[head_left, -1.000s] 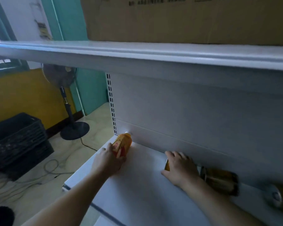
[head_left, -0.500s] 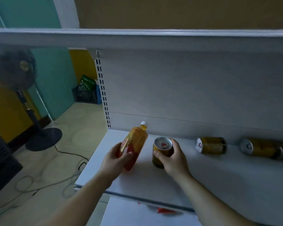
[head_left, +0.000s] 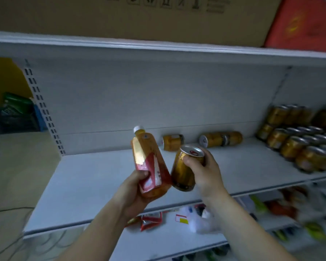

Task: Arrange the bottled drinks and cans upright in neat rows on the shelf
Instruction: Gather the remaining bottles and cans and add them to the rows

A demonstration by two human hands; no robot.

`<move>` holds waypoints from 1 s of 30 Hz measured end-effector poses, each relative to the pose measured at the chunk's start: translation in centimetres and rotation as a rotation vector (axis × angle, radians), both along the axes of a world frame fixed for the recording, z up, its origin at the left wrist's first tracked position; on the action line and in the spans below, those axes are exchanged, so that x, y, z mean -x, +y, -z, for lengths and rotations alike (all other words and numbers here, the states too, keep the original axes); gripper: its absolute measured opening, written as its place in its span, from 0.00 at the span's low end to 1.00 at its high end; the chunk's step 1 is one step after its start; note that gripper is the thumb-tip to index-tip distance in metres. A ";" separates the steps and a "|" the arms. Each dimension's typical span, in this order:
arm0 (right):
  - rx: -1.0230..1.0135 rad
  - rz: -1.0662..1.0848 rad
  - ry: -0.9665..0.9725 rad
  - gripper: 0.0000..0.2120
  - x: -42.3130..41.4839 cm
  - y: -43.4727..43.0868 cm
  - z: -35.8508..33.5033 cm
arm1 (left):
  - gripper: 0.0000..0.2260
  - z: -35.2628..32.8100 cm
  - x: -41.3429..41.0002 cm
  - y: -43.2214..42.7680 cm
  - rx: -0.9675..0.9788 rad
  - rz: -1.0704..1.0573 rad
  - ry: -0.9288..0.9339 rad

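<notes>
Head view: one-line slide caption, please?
Left hand holds a tilted orange bottle, right hand a gold can, at the shelf where cans lie toppled.

Bare forearms, unsleeved to the frame's edge, end in the bare left hand [head_left: 132, 193] and right hand [head_left: 205, 173].

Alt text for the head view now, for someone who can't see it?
Left hand holds an orange bottle and right hand a gold can above a white shelf. Behind them, toppled cans lie sideways; upright cans stand in rows at right.
</notes>
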State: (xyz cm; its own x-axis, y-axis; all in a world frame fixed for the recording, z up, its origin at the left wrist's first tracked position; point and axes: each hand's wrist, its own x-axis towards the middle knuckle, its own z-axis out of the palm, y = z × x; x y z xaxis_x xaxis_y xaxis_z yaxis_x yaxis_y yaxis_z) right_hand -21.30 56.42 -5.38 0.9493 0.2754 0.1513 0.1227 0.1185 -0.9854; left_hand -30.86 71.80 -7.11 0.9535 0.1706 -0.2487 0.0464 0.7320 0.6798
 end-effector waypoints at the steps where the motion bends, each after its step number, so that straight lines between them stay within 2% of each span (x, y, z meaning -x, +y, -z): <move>1: -0.036 0.031 0.020 0.19 -0.3 -1.7 -0.5 | 0.42 -0.4 -0.7 -1.2 0.009 0.036 -0.030; 3: -0.105 0.082 0.067 0.19 -0.8 -5.5 -1.6 | 0.44 -1.5 -2.2 -4.2 -0.028 0.074 -0.072; 7: -0.173 0.168 0.101 0.14 -2.1 -14.9 -3.7 | 0.21 -4.0 -6.1 -12.9 -0.145 0.089 -0.027; 10: -0.169 0.227 0.057 0.09 -3.3 -23.7 -4.9 | 0.22 -4.9 -9.3 -21.3 -0.197 0.122 -0.008; 13: -0.122 0.315 0.003 0.12 -4.7 -32.6 -6.1 | 0.21 -5.6 -12.4 -30.1 -0.208 0.193 -0.038; 16: -0.077 0.389 -0.011 0.18 -5.8 -40.8 -6.6 | 0.27 -6.0 -15.2 -38.2 -0.264 0.245 -0.087; 18: -0.057 0.427 -0.005 0.14 -6.4 -45.4 -6.8 | 0.30 -6.2 -16.7 -42.8 -0.320 0.256 -0.121; 19: -0.045 0.452 -0.006 0.12 -6.6 -47.5 -6.9 | 0.29 -6.1 -17.5 -44.8 -0.357 0.252 -0.137; 23: -0.015 0.517 -0.023 0.09 -8.6 -53.8 -7.4 | 0.12 -6.3 -21.0 -51.2 -0.428 0.250 -0.197; 30: 0.013 0.555 -0.001 0.15 -14.9 -59.1 -6.2 | 0.11 -6.6 -28.5 -56.5 -0.487 0.230 -0.176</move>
